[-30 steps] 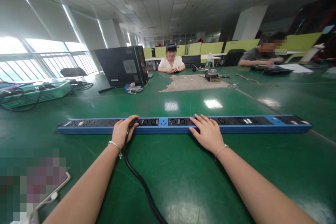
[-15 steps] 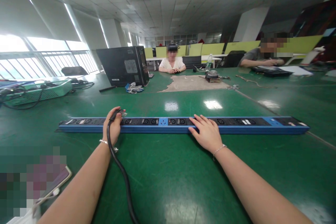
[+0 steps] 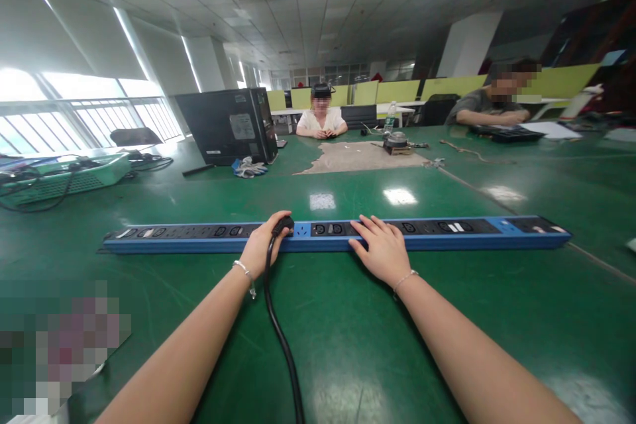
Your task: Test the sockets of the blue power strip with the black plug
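A long blue power strip (image 3: 318, 244) with black sockets and blue socket sections lies across the green table. My left hand (image 3: 265, 242) grips a black plug (image 3: 283, 225) over the strip, just left of the middle blue socket. From the plug a black cable (image 3: 278, 324) runs down toward the bottom edge. Whether the plug's prongs sit in a socket is hidden. My right hand (image 3: 381, 248) rests on the strip right of the middle, its fingers spread, holding nothing.
A black computer case (image 3: 228, 126) stands at the back left beside gloves (image 3: 250, 167). At the far left is a green basket (image 3: 94, 175) with cables. Two people (image 3: 322, 120) (image 3: 491, 106) sit across the table. A bottle (image 3: 390, 117) stands at the back.
My left hand has moved right along the strip with the plug, which is now turned down against the strip near the middle blue socket. My right hand stays on the strip; the view has shifted slightly.
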A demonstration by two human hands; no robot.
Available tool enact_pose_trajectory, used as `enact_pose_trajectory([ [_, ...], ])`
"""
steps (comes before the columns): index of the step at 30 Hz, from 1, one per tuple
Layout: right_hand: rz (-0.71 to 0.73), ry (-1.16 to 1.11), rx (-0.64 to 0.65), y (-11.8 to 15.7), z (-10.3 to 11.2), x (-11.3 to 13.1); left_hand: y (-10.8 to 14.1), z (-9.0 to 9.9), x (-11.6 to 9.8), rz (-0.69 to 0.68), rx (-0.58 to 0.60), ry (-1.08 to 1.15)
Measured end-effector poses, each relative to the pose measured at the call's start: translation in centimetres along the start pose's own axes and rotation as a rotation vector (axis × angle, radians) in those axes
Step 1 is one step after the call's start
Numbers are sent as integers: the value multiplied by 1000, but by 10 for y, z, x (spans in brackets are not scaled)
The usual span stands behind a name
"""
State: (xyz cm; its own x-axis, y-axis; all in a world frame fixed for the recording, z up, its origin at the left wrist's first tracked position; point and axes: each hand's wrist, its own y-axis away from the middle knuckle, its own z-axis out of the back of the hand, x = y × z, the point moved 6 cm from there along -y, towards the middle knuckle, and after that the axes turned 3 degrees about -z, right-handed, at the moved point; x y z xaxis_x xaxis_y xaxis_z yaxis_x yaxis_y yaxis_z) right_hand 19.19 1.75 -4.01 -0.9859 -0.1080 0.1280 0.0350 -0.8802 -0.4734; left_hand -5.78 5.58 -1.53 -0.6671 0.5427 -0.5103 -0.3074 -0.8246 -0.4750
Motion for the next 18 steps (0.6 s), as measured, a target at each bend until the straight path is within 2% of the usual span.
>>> enact_pose_trajectory([
  [7,-1,-8,0,0,0,0,-13,-20,-19,-34,60,-200],
  [13,-4,-24,3,1,3,1,-17,-22,-20,-19,97,-325],
  [18,-5,-34,-1,1,3,1,-12,-25,-28,-90,125,-395],
])
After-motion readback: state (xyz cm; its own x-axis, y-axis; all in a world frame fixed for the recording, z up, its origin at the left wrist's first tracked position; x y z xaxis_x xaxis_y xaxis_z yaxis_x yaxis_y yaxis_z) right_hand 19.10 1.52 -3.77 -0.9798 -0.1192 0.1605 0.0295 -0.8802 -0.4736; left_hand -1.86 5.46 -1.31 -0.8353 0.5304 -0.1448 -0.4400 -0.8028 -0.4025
